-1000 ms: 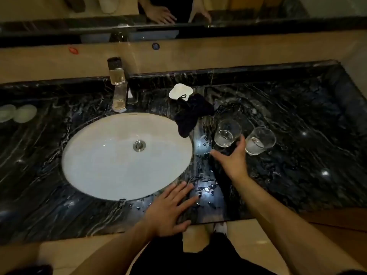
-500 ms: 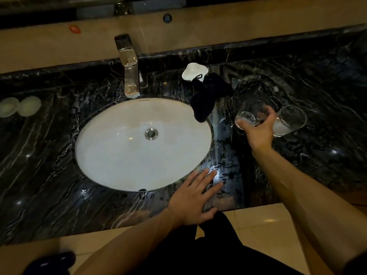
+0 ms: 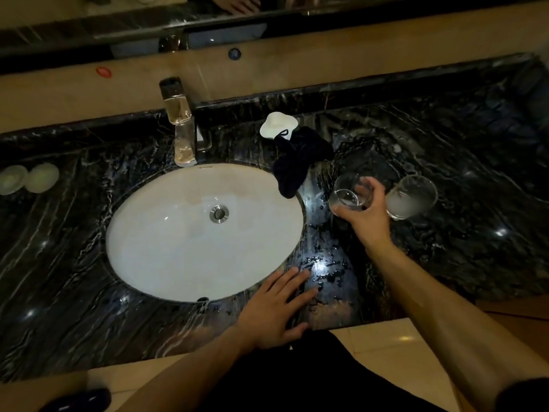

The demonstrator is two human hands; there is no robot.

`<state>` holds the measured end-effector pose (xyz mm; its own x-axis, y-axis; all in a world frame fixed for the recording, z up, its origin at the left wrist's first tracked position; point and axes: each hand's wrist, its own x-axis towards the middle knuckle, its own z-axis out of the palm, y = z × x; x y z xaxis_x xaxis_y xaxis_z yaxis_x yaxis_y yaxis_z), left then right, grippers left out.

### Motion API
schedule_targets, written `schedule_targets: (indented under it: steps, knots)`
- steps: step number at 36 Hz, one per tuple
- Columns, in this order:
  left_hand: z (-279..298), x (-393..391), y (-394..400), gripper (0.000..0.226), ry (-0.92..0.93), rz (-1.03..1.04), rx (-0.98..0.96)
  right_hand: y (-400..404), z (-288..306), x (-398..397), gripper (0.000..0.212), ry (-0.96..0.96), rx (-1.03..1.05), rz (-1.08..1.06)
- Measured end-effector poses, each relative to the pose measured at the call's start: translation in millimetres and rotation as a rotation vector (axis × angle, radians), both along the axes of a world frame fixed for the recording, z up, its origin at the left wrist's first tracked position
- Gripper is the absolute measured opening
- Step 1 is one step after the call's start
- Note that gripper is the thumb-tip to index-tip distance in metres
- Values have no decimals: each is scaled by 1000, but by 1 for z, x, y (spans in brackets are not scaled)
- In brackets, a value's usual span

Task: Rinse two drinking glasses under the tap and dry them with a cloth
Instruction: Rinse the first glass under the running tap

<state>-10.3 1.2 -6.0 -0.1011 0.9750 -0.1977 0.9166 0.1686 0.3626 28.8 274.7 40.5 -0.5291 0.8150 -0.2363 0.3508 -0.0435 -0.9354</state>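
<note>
Near glass (image 3: 350, 194) was upright in the right hand (image 3: 367, 217), fingers (image 3: 364, 185) curled round its wall, right of the sink (image 3: 178, 251). Second glass (image 3: 411, 197) stood just beside it on the table (image 3: 445, 248). Tap (image 3: 181, 135) lay up-left of the held glass. Left hand (image 3: 274, 312) rested flat near the sink edge, fingers spread. Cloth (image 3: 297, 162) lay between tap and glasses.

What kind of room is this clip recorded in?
Most likely a bathroom vanity, perhaps a hotel's: an oval white basin set under a dark marble counter, a chrome tap behind it, and a mirror along the wall above.
</note>
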Motion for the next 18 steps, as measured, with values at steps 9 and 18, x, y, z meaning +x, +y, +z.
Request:
schedule_targets:
  steps: [9, 18]
  knots:
    - [25, -26, 7, 37, -59, -25, 129, -27, 22, 4, 77, -24, -61, 231]
    - [85, -127, -15, 20, 0, 283, 372, -78, 19, -41, 77, -49, -125, 461]
